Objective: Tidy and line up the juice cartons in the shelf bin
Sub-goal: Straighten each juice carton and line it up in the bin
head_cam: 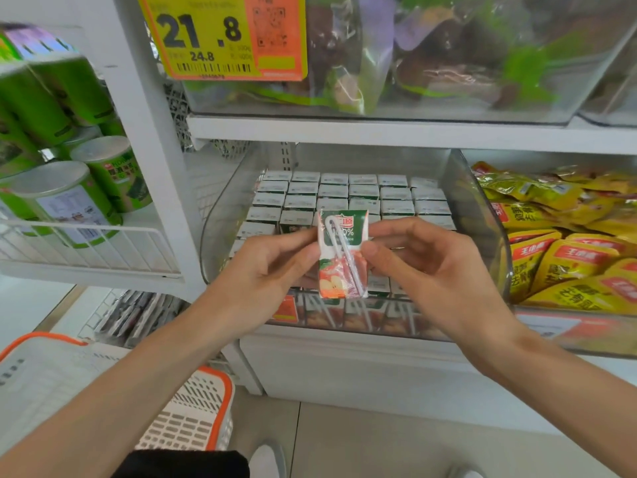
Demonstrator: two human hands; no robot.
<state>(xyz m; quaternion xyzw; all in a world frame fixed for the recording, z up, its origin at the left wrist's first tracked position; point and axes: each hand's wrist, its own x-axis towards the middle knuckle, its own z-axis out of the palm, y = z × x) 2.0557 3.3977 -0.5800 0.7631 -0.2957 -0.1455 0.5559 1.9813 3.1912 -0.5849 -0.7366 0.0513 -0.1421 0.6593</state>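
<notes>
In front of the white store shelving, the left hand [272, 267] and right hand [427, 267] are pinching one juice carton [343, 253] upright above the clear shelf bin [482, 215], where a careless reinsertion risks toppling the neighbouring rows of cartons [348, 196].

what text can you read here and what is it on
"21.8": big digits on the price tag.
"24.8": smaller, lower on that tag.
"100%": juice carton, partly behind its straw.
Unreadable, blurred: carton's red logo, yellow packets, green cans, carton tops in the bin.
</notes>
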